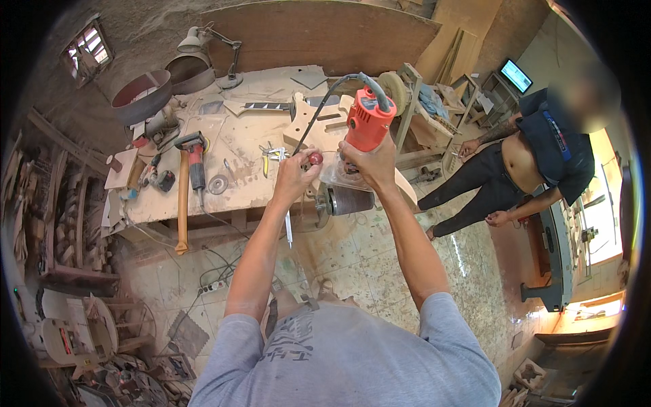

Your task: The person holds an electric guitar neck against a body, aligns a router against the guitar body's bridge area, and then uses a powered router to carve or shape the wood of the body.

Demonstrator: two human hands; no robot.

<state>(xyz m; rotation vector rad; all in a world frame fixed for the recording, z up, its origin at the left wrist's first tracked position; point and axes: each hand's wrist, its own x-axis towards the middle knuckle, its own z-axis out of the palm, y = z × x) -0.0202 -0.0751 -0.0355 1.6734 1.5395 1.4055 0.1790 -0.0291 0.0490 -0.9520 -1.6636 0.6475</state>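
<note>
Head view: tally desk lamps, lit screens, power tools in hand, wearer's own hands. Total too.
Desk lamp: 1
Lit screen: 1
Red power tool in hand: 1
Wearer's left hand and right hand: 2
Total: 5

The router [367, 125] has a smooth red plastic body, a glossy round knob [316, 158] and a clear plastic base plate [333, 173]. The workbench [234, 150] is matt, dusty wood, bearing a pale bare-wood guitar body [298, 127]. At left, a smooth wooden handle [183, 203]; near, a matt grey cloth T-shirt [366, 353].
</note>
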